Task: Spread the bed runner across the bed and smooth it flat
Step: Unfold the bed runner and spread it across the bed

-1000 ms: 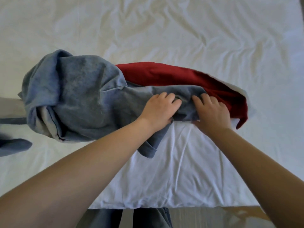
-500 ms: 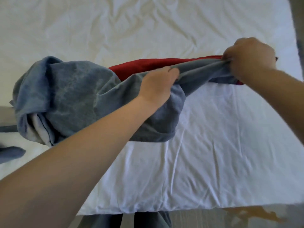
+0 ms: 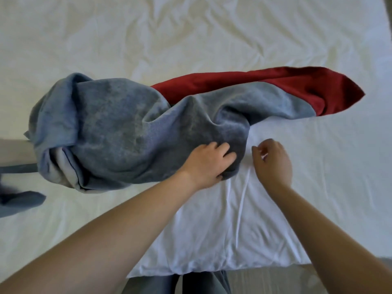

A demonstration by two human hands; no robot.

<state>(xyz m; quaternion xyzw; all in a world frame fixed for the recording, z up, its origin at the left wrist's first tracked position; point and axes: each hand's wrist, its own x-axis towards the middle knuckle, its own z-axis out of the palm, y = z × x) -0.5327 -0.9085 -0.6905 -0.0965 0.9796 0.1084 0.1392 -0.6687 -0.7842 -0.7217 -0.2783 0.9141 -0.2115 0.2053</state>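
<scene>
The bed runner (image 3: 131,128), grey-blue on one side and dark red on the other, lies bunched across the white bed (image 3: 191,39). Its red end stretches toward the right edge. My left hand (image 3: 209,161) rests on the runner's near lower edge, thumb tucked at the fabric's hem, fingers laid over the cloth. My right hand (image 3: 272,163) hovers just right of the runner over the white sheet, fingers loosely curled, holding nothing. The left part of the runner is heaped in thick folds.
A white pillow (image 3: 233,230) lies at the bed's near edge under my forearms. More grey-blue fabric (image 3: 19,200) hangs off the bed's left side. Floor shows at the bottom right, and the bed's right edge is at the far right.
My right hand pulled the runner's end out to the right, let go, and came back beside my left hand. The red end now lies stretched farther right. My left hand moved lower onto the fabric.
</scene>
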